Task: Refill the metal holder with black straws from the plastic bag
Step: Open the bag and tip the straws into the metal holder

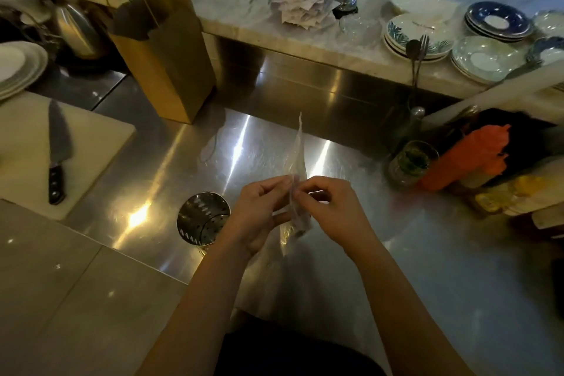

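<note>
Over the brushed steel counter (427, 253), the left hand (259, 210) and right hand (329, 207) are close together. Each pinches the one thin clear plastic bag (297, 149), which stands upright, probably to pull its sides apart. A dark patch low in the bag may be straws, but their number cannot be told. The single perforated round metal holder (203, 218) stands just left of the left hand, with no straws showing inside. Farther off are one black-handled knife (58, 149) and one brown paper carrier bag (164, 64).

my left: knife (58, 143) flat on cutting board (24, 168), white plates (21, 69) behind | ahead: brown paper bag (164, 61) upright on tabletop (396, 253) | ledge: receipts (305, 3), bell (345, 2), patterned plates (497, 20) | my right: orange cloth (476, 152)
</note>
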Motion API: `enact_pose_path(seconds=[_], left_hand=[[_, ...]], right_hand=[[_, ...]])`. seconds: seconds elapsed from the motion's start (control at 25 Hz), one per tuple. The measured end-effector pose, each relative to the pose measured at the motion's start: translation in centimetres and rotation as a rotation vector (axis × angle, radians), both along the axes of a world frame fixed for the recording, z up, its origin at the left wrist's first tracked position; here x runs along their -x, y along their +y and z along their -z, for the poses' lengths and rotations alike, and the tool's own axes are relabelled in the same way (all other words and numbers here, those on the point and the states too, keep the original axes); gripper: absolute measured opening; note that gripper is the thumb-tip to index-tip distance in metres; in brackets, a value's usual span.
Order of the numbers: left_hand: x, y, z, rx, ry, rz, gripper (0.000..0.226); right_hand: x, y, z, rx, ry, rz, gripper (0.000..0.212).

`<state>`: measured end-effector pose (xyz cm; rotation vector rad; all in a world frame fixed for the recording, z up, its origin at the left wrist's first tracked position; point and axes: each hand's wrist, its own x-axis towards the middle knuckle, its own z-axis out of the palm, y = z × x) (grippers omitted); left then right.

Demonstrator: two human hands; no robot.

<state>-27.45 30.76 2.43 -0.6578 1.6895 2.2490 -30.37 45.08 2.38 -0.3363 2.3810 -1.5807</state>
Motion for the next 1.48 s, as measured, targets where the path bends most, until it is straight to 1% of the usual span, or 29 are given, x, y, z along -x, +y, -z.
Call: enact_pose_path(seconds=[0.16,0.24,0.32,0.48,0.64,0.76,0.88,1.04,1.16,1.32,1.48], left_hand=[[-0.9,0.6,0.0,0.063,0.038,-0.051,0.021],[-1.2,0.6,0.0,0.110,0.069,-0.050,0.021],[-1.2,0.3,-0.1,0.142,0.090,-0.034,0.021],[-0.5,-0.9,-0.6,0.222,0.147,0.045,0.018],[0.5,-3.5,-2.0,0.230,0.170,0.107,0.024],[1.4,-5.3,-2.6,0.232,0.221,0.143,0.026],[1.8,-6.4,-2.9,0.215,0.251,0.168,0.024],[2.2,-7.6,-2.9,0.189,0.266,0.180,0.022],[2.6,-8.0,-3.1,0.189,0.279,0.181,0.022],[3.0,-8.2,-3.2,0.209,0.285,0.193,0.024],[3.1,-8.3,-3.4,0.231,0.302,0.208,0.022]], right_hand=[[-0.6,0.3,0.0,0.005,-0.004,-0.022,0.016],[-0.7,0.2,-0.2,0.009,-0.021,-0.028,0.013],[-0.7,-0.1,-0.4,0.008,-0.030,-0.024,0.010],[-0.8,-1.1,-0.4,-0.031,-0.022,0.036,0.010],[-1.1,-3.9,-1.3,0.005,-0.016,0.117,0.013],[-0.9,-5.8,-1.8,0.006,0.012,0.178,0.019],[-0.8,-7.0,-1.8,-0.010,0.031,0.218,0.015],[-0.5,-8.2,-1.9,-0.039,0.043,0.227,0.011],[-0.2,-8.6,-2.3,-0.055,0.052,0.233,0.014],[0.1,-8.8,-2.7,-0.069,0.063,0.225,0.014],[0.2,-9.0,-3.0,-0.072,0.040,0.214,0.014]])
